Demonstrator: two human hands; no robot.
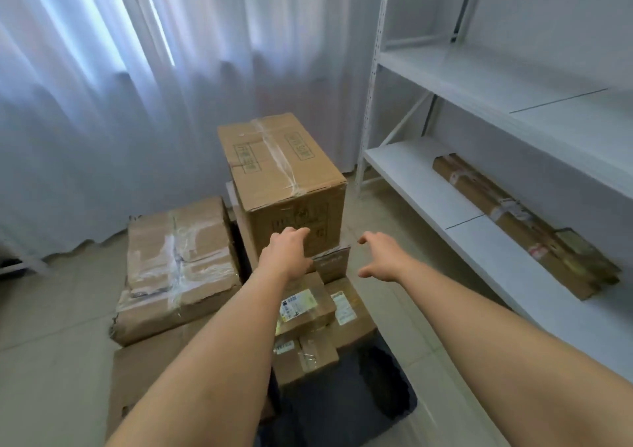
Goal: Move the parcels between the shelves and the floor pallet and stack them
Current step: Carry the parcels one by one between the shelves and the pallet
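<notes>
Both arms reach toward the tall parcel [284, 176] at frame centre, stacked among floor parcels. The left hand [286, 251] and right hand [380, 258] have a wide grip, holding nothing. One long parcel [513, 220] lies on the shelf [428, 186] at right.

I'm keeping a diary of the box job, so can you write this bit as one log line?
left hand: open, at tall box front | right hand: open, beside it, holding nothing | long parcel: on lower shelf
</notes>
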